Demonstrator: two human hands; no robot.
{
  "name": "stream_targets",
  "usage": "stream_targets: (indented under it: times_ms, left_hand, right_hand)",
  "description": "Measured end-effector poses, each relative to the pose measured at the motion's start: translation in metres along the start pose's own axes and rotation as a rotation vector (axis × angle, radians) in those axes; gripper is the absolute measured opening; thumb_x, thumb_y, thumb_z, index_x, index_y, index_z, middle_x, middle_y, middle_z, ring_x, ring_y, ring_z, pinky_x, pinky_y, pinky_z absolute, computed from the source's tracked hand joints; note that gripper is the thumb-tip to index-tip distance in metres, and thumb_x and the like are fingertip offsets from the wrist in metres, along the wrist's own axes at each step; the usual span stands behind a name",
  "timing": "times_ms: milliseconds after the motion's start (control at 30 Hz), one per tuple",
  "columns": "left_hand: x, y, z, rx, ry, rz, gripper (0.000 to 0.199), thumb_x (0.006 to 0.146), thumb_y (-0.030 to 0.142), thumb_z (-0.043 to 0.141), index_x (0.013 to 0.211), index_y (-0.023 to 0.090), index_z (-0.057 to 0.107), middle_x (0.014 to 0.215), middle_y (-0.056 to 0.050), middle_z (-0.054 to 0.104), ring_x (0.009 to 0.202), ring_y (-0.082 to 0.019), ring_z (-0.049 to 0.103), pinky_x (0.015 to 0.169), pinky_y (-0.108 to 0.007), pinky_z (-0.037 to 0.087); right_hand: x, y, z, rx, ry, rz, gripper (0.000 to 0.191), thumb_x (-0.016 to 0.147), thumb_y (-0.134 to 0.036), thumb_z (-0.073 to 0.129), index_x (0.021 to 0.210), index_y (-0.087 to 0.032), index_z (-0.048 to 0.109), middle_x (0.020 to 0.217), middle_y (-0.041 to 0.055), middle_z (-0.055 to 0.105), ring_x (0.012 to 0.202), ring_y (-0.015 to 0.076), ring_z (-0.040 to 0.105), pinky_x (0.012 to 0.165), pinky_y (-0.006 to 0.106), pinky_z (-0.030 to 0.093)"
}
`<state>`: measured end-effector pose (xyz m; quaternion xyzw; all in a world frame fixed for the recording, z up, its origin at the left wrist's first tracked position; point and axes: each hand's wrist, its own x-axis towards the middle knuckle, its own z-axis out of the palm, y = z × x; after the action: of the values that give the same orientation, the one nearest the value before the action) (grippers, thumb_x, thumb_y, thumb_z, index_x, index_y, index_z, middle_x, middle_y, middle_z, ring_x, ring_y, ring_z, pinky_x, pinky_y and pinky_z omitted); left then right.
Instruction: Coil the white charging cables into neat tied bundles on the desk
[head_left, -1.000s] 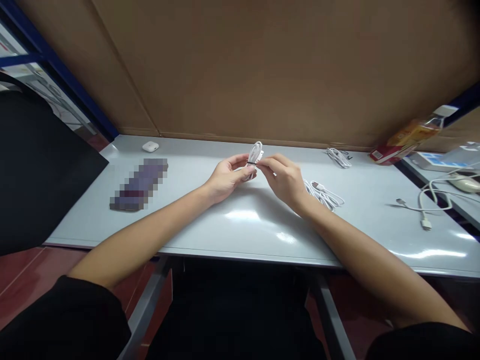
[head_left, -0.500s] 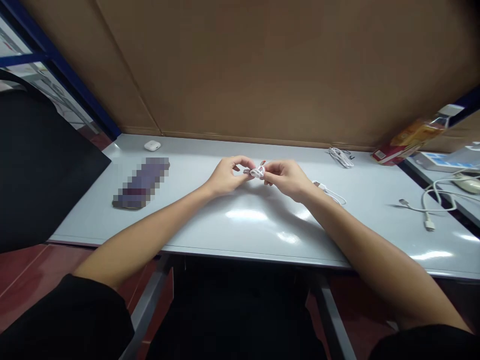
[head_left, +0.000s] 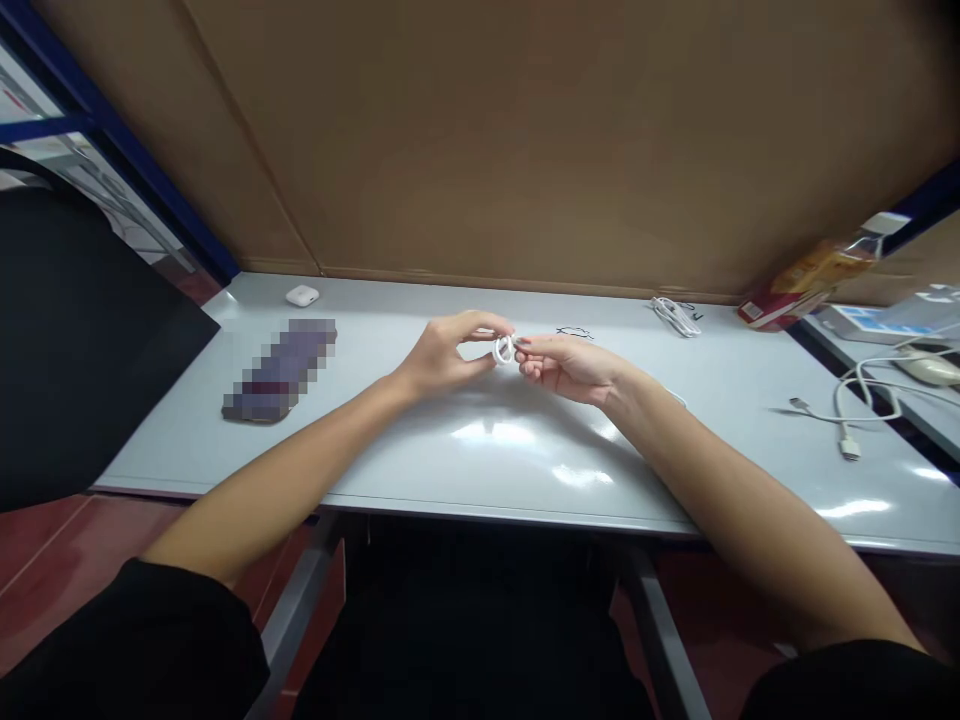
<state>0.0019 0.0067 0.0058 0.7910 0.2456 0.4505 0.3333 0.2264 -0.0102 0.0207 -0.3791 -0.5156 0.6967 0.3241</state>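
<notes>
White coiled cable (head_left: 504, 349) pinched between my left hand (head_left: 442, 355) and right hand (head_left: 564, 364), fingertips closed, keeping its loops gathered.

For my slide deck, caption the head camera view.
Both hands, left hand and right hand, pinch a coiled white cable above a grey table.

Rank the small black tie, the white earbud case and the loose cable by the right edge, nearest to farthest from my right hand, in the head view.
From the right hand:
1. Small black tie, on the table just behind the hand.
2. Loose cable, far out to the right near the table edge.
3. White earbud case, at the back left corner, past the left hand; close to the cable's distance.
</notes>
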Motion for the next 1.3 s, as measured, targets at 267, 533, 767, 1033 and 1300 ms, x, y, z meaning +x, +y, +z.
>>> stream_targets:
  times_ms: [267, 533, 767, 1033, 1300]
  left_hand:
    - [0.001, -0.01, 0.006, -0.385, 0.072, -0.373, 0.037, 0.083, 0.039, 0.084, 0.112, 0.015, 0.078, 0.107, -0.011, 0.076, 0.087, -0.019, 0.069, 0.074, -0.031, 0.053]
    - [0.001, -0.004, 0.005, -0.652, -0.026, -0.616, 0.023, 0.084, 0.038, 0.082, 0.089, 0.015, 0.08, 0.086, -0.006, 0.068, 0.078, -0.014, 0.058, 0.072, -0.028, 0.047]
    - [0.0, -0.008, 0.005, -0.514, -0.018, -0.533, 0.035, 0.078, 0.037, 0.087, 0.106, 0.018, 0.08, 0.108, -0.01, 0.075, 0.092, -0.02, 0.069, 0.083, -0.037, 0.053]
    - [-0.001, -0.011, 0.003, -0.162, 0.001, -0.2, 0.024, 0.077, 0.037, 0.088, 0.095, 0.021, 0.083, 0.107, -0.01, 0.078, 0.105, -0.028, 0.073, 0.1, -0.044, 0.055]
    - [0.0, 0.001, -0.002, -0.003, -0.065, -0.043, 0.014, 0.086, 0.036, 0.081, 0.094, 0.025, 0.083, 0.108, -0.008, 0.079, 0.108, -0.027, 0.072, 0.103, -0.043, 0.053]
  right_hand:
    - [-0.005, 0.004, 0.01, -0.668, 0.321, -0.479, 0.028, 0.094, -0.048, 0.067, 0.095, -0.02, 0.071, 0.088, 0.006, 0.072, 0.078, 0.0196, 0.066, 0.072, 0.035, 0.054]
    - [-0.001, 0.009, 0.002, -1.488, 0.369, -0.959, 0.017, 0.103, -0.026, 0.054, 0.1, -0.024, 0.071, 0.098, 0.0098, 0.073, 0.084, 0.0235, 0.064, 0.076, 0.037, 0.048]
    - [-0.001, 0.014, 0.008, -1.362, 0.394, -0.855, 0.022, 0.103, -0.025, 0.051, 0.095, -0.022, 0.071, 0.09, 0.0083, 0.071, 0.076, 0.0203, 0.06, 0.07, 0.033, 0.045]
    - [-0.001, 0.005, 0.013, -0.435, 0.268, -0.1, 0.021, 0.084, -0.029, 0.07, 0.066, -0.019, 0.065, 0.063, 0.0008, 0.055, 0.059, 0.0137, 0.045, 0.055, 0.029, 0.037]
    - [0.001, -0.001, -0.001, -0.087, 0.024, 0.1, 0.02, 0.077, -0.032, 0.081, 0.073, -0.019, 0.066, 0.068, 0.0012, 0.057, 0.06, 0.0129, 0.047, 0.056, 0.028, 0.045]
